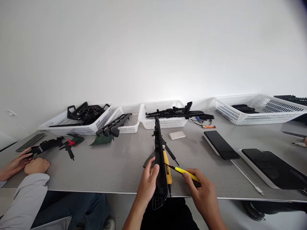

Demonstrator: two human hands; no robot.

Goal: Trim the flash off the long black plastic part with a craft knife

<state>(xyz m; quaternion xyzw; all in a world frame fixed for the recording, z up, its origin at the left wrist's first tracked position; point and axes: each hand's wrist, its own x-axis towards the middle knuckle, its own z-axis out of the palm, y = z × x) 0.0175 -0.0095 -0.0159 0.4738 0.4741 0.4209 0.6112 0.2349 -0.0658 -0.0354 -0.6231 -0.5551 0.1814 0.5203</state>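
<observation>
My left hand (pixel 149 180) is wrapped round a long black plastic part (pixel 158 150), ribbed inside and held upright over the table's front edge. My right hand (pixel 201 188) grips a slim craft knife (pixel 185 171) with a yellow-and-black handle. Its thin dark tip reaches the right side of the plastic part; whether it touches is too fine to tell. Behind the part lies a yellow-handled tool (pixel 168 169) with a black cord, partly covered. A dark caliper-like tool (pixel 171 151) is also half hidden there.
White baskets of black parts (pixel 163 123) (pixel 72 129) (pixel 261 119) line the wall. On the right are a phone (pixel 220 143), a larger dark device (pixel 273 167) and a white cable (pixel 248 177). A small white box (pixel 177 135) lies mid-table. At left, a co-worker's hands (pixel 35 165) hold a black part.
</observation>
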